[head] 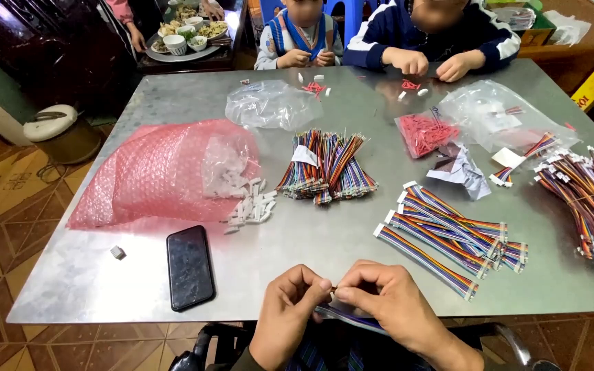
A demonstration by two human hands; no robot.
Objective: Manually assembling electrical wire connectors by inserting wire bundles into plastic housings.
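My left hand point(287, 312) and my right hand point(390, 302) meet at the near edge of the metal table point(311, 233), fingertips pinched together on a small part I cannot make out. A rainbow ribbon cable point(348, 317) runs from the pinch under my right hand. Finished cables with white connectors point(448, 233) lie just beyond my right hand. A bundle of loose coloured wires point(328, 168) sits mid-table. White plastic connector housings point(249, 206) spill from a pink bubble-wrap bag point(152, 175).
A black phone point(189, 266) lies near my left hand. More cable bundles point(586, 199) at the right edge, a bag of red parts point(424, 134) and clear bags point(269, 103) farther back. Two people sit across the table, handling small parts. A tray of food point(187, 34) stands behind.
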